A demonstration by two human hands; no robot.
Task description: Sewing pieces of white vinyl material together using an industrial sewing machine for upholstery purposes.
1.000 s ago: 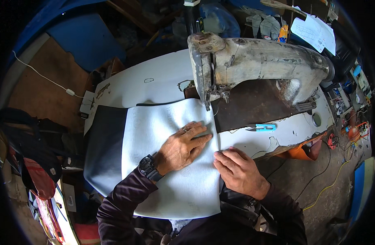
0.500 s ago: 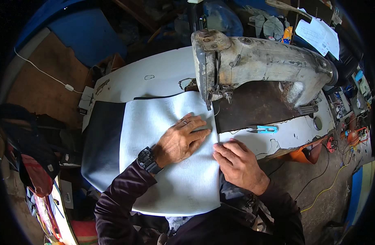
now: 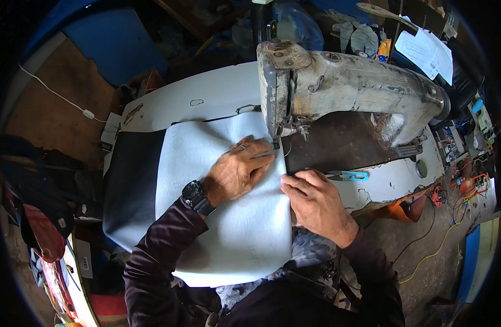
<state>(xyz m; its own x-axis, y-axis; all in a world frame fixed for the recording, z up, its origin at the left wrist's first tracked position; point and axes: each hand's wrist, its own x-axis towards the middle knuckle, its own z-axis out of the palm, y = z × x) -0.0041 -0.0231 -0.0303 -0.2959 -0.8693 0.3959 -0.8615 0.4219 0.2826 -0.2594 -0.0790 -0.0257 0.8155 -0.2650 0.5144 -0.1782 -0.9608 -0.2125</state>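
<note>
A white fabric-like sheet [image 3: 220, 248], over a black sheet [image 3: 130, 193], runs up to the needle end [image 3: 277, 139] of an old, worn sewing machine [image 3: 348, 82]. My left hand [image 3: 237, 171] lies on the white sheet just short of the needle, fingers spread slightly and bent. My right hand [image 3: 313, 204] holds the right edge of that sheet between closed fingers, below the machine's bed. Light blue thread snips [image 3: 354, 175] lie to the right of that hand on the white tabletop.
The scuffed table [image 3: 179, 87] carries the machine. Papers [image 3: 422, 54] hang at the back right. Dark bags [image 3: 29, 212] are at the left. Cables [image 3: 435, 256] cross the floor at the right, near cluttered trays [image 3: 452, 147].
Both hands and the white and black sheets have moved forward, away from my body, along the machine. The white sheet's far edge now reaches farther past the needle end.
</note>
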